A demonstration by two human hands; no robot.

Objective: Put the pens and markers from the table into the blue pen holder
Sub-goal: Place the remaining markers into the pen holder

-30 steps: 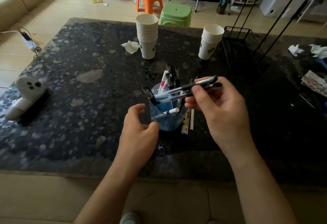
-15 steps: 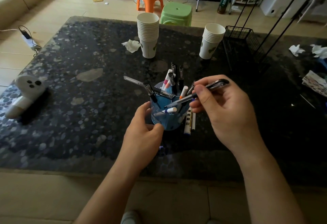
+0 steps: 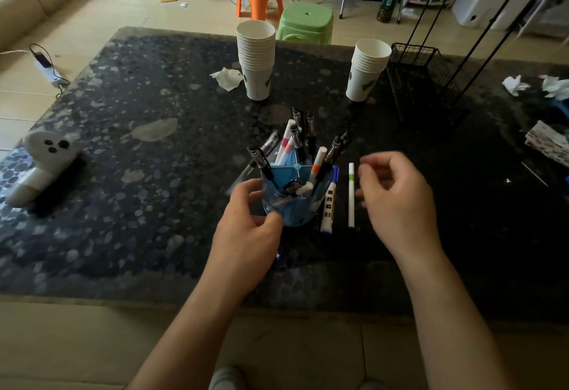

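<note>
**Blue holder crowded, two markers left on the table**

While the left hand (image 3: 246, 229) curls around the near-left wall of the blue pen holder (image 3: 291, 205), fingers and thumb pressed to its side, the right hand (image 3: 397, 202) hangs just right of it with the fingers loosely bent and nothing between them.

Standing upright on the dark speckled table (image 3: 123, 143), the holder has inner dividers and is full of pens and markers that lean outward in all directions: several black-capped pens, a white marker with a pink band, another with an orange band, and a short white-capped one lying low inside. An exact count of these cannot be made, as they overlap.

Two items lie flat on the table just right of the holder: a thick white marker with a blue cap (image 3: 328, 205), touching or nearly touching the holder's wall, and a thin white pen with a green band (image 3: 351, 195) between that marker and the right hand.

Farther back stand two stacks of paper cups, the taller stack (image 3: 256, 60) behind the holder and the shorter stack (image 3: 368, 71) to the right, beside one black wire basket (image 3: 418, 66).
</note>
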